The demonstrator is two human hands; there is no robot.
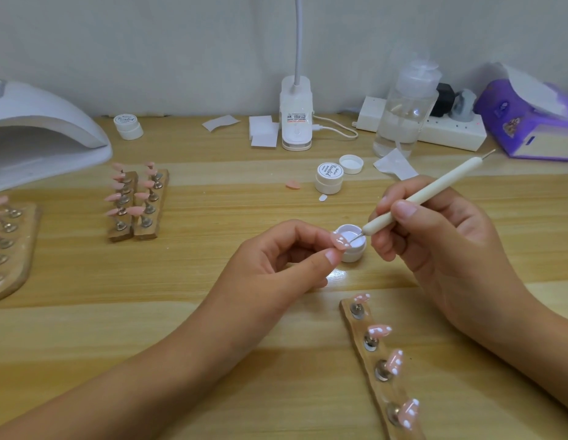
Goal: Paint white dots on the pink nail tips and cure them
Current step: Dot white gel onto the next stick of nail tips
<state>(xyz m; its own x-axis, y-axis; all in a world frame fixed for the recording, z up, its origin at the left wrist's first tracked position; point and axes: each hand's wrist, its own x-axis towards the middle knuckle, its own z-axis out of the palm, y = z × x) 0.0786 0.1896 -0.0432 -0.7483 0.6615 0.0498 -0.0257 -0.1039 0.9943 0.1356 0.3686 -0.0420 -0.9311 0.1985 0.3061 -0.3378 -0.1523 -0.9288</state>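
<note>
— Nearest item?
— A wooden holder strip (pixel 387 392) lies on the counter (pixel 117 296) by the right forearm. Four dotted nail tips (pixel 379 330), pink with white spots, stand on its metal pegs.
— The hands?
— Left hand (pixel 276 258): thumb and forefinger pinch one held nail tip (pixel 339 241), pink with white dots, at the rim of the open gel pot (pixel 355 252). Right hand (pixel 435 233): fingers closed round a white dotting pen (pixel 425 196), pen-fashion. Its metal point sits at the pot's mouth, just beside the held tip. Whether it touches the gel, I cannot tell.
— Beyond that?
— A closed pot (pixel 329 177), a loose lid (pixel 351 164) just behind it, and one loose pink tip (pixel 293 185) lying flat. To the left, two holder strips (pixel 146 231) lie side by side with plain pink tips. Another holder (pixel 19 265) sits at the left edge, partly cut off.
— Along the wall?
— A white curing lamp (pixel 38 134) far left, then a small pot (pixel 128 126), white wipes (pixel 262 131), a clip lamp (pixel 296 119), a clear pump bottle (pixel 403 112), a power strip (pixel 447 131) and a purple tissue box (pixel 527 122).
</note>
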